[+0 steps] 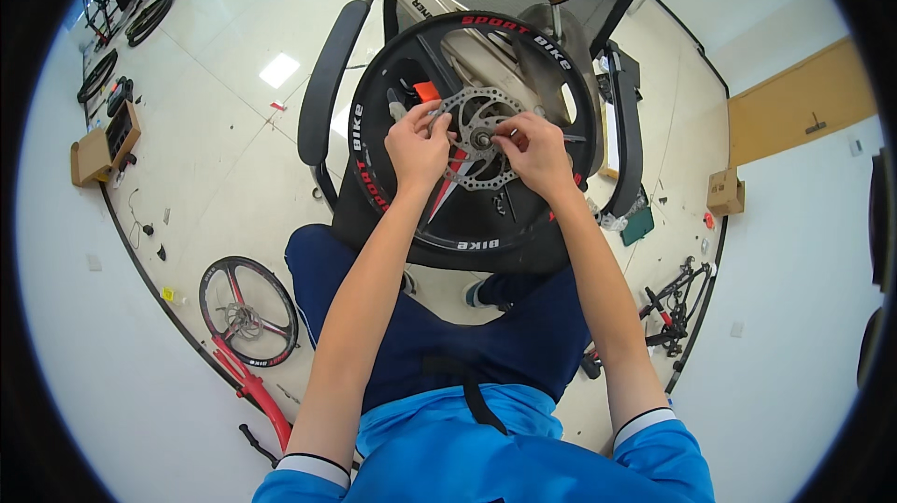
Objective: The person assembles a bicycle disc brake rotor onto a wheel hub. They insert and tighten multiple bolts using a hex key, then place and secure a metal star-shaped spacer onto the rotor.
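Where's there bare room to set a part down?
Floor between the left chair armrest and the cardboard box at far left looks mostly bare. It's crowded at the wheel, with the brake disc, left hand and right hand.

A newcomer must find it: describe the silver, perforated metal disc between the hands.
Find the black mesh chair, then the large black wheel on it. At the wheel's centre is the perforated silver disc. Unlike its silver twin at lower left, it sits between the bare left hand and right hand.

A bike workshop, seemingly — loose wheel [245,318], black frame [666,316], red tubing [259,393] along the walls [112,368].
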Demonstrator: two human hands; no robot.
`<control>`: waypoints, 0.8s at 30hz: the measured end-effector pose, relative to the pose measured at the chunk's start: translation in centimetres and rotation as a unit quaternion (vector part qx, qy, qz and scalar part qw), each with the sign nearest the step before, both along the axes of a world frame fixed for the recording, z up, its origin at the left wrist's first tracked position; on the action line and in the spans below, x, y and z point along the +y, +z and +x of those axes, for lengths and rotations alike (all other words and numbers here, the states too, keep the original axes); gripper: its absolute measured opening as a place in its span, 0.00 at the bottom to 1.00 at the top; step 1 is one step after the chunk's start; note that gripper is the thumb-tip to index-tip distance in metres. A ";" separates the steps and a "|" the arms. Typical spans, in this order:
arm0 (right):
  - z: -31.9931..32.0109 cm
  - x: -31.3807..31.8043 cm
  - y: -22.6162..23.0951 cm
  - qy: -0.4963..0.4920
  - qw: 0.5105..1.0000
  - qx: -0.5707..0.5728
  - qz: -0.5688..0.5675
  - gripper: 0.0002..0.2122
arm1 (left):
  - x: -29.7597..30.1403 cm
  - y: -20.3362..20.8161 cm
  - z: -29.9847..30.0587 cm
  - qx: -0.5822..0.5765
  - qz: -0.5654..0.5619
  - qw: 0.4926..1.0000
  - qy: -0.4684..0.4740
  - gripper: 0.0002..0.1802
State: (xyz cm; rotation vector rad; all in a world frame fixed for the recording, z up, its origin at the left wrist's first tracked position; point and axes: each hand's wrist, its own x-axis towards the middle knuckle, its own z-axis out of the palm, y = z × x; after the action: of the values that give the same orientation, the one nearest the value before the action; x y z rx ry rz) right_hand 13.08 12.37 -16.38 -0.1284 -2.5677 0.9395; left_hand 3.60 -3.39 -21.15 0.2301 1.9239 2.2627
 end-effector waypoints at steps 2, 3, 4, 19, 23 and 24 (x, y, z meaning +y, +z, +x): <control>-0.3 0.1 0.0 -0.007 1.000 0.010 -0.011 0.06 | 0.1 -0.1 -0.2 0.004 0.012 1.000 -0.004 0.16; -0.3 0.0 0.2 -0.013 1.000 0.003 -0.020 0.07 | 0.0 -0.2 -0.2 0.004 0.006 1.000 -0.001 0.16; -0.3 -0.1 0.4 -0.020 0.999 -0.005 -0.028 0.07 | 0.0 -0.4 -0.2 0.004 0.001 1.000 0.001 0.16; -0.3 0.5 0.8 0.017 0.999 -0.036 -0.007 0.08 | 0.2 -0.6 -0.5 0.015 0.025 1.000 0.007 0.14; -0.1 0.7 0.5 0.023 1.000 -0.021 -0.002 0.07 | 0.1 -0.4 -0.3 0.014 0.022 1.000 0.004 0.14; -0.1 0.7 0.4 0.025 1.000 -0.013 0.000 0.06 | 0.1 -0.4 -0.3 0.013 0.025 1.000 0.002 0.14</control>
State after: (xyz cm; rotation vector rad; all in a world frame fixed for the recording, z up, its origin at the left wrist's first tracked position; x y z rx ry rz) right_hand 12.95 13.05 -16.01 -0.0773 -2.6061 0.9633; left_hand 3.29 -3.28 -21.59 0.2637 1.8842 2.3245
